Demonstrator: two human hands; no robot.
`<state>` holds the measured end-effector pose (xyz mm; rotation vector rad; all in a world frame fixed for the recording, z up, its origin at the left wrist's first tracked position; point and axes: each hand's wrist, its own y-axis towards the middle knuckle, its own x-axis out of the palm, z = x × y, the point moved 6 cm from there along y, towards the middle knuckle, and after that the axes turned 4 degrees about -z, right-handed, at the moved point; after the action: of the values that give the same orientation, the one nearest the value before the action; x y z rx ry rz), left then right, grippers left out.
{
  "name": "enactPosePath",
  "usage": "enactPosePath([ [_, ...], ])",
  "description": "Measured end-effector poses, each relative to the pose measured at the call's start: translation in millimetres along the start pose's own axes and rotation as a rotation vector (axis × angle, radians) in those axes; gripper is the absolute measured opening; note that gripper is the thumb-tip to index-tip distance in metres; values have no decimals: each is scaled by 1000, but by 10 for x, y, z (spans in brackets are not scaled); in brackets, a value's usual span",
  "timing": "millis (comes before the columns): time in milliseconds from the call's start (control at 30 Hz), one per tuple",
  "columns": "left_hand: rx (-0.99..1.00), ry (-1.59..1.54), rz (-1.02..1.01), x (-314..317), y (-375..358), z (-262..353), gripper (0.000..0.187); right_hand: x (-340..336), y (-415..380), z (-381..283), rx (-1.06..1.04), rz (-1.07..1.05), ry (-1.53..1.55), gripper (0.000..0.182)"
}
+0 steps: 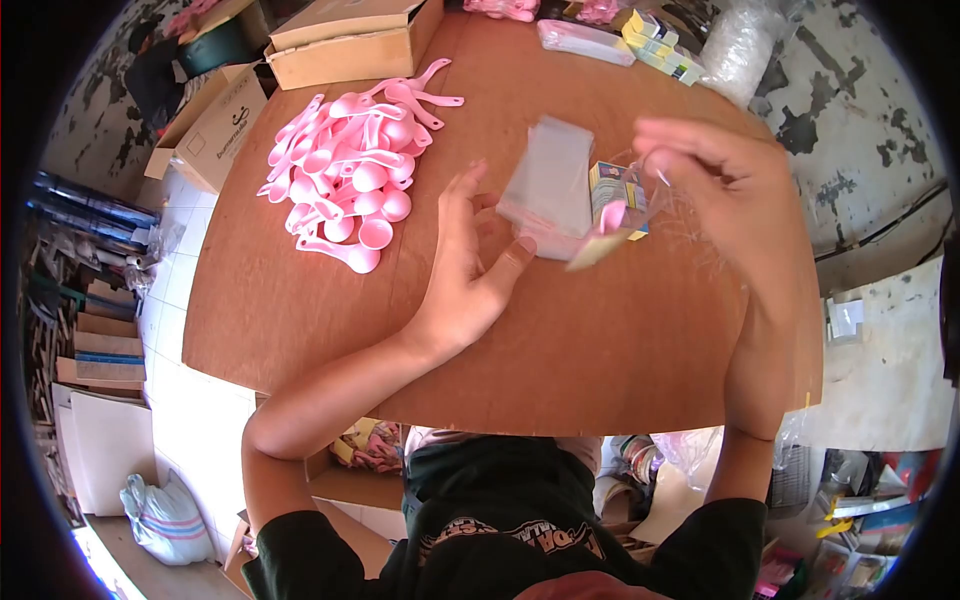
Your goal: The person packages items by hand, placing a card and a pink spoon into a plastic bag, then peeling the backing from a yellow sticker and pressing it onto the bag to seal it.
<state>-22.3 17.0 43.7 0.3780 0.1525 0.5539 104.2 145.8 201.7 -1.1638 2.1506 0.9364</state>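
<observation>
Your right hand [715, 190] pinched a clear bag [640, 195], small box [618, 190] and pink spoon [608, 220] inside.
Left hand [465, 265], open, steadied the bag stack [550, 185]; spoon pile [350, 175] at ten o'clock on the tabletop [300, 300].

glossy pink plastic spoons [345, 170], matt brown table [300, 300], clear plastic bags [550, 185]

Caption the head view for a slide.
Right hand holds a clear bag with a small box; left hand rests by a bag stack.
</observation>
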Motion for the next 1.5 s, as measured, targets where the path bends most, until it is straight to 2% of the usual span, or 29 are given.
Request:
enactPosePath([
  [100, -30, -61, -12, 4, 14, 22, 67, -82, -18, -176, -95, 131, -90, 17],
  [200, -75, -172, -80, 33, 5, 58, 66, -13, -94, -207, -104, 60, 81, 15],
  [267, 53, -235, -174, 73, 12, 150, 60, 153, -170, -299, -72, 11, 101, 15],
  [300, 57, -232, -175, 50, 20, 160, 60, 245, -202, -334, -38, -38, 120, 15],
  [367, 233, -208, -349, 84, -8, 300, 57, 300, -225, -341, -14, -78, 104, 17],
  [433, 237, -255, -384, 130, -40, 387, 52, 434, -238, -186, 107, -178, 452, 16],
  [467, 99, -437, -411, 173, -68, 354, 49, 519, -216, -121, 198, -128, 597, 16],
  [500, -39, -617, -434, 218, -93, 328, 45, 536, -211, -47, 200, -124, 593, 16],
  [533, -137, -592, -387, 241, -90, 306, 34, 583, -216, 59, 258, -159, 615, 17],
  [600, -187, -552, -346, 262, -82, 274, 31, 639, -261, 251, 411, -220, 607, 20],
  [633, -240, -513, -302, 261, -83, 230, 28, 682, -288, 299, 407, -221, 605, 20],
  [700, -292, -505, -274, 258, -99, 155, 27, 542, -320, 180, -30, 74, 185, 18],
  [733, -322, -413, -329, 260, -115, 107, 28, 522, -348, 122, -172, 96, 54, 15],
  [767, -350, -320, -385, 274, -128, 70, 28, 538, -368, 132, -170, 95, 53, 15],
  [833, -379, -336, -388, 287, -138, 93, 29, 626, -445, 84, -262, 19, -119, 10],
  [900, -332, -142, -472, 298, -154, 129, 29, 682, -478, 86, -268, 56, -98, 8],
  [967, -296, -170, -431, 336, -175, 164, 28, 731, -517, 33, -354, 64, -334, 8],
  [1033, -219, -73, -440, 352, -184, 185, 30, 774, -556, 20, -359, 93, -386, 9],
  [1167, -230, 16, -519, 356, -188, 181, 25, 866, -590, 15, -392, 48, -585, 11],
  [1233, -142, 59, -564, 391, -204, 168, 27, 899, -590, 70, -395, 23, -632, 12],
  [1300, -159, 60, -554, 373, -179, 241, 29, 843, -535, 228, -274, -34, -338, 8],
  [1333, -174, 62, -538, 363, -160, 274, 30, 820, -533, 268, -269, -33, -339, 8],
  [1400, -170, 2, -519, 367, -179, 206, 33, 842, -528, 677, 271, -164, 391, 5],
  [1433, -165, -56, -496, 362, -184, 158, 35, 800, -511, 745, 272, -162, 389, 5],
  [1500, -194, -145, -492, 373, -189, 94, 39, 726, -501, 1021, 444, -89, 873, 13],
])
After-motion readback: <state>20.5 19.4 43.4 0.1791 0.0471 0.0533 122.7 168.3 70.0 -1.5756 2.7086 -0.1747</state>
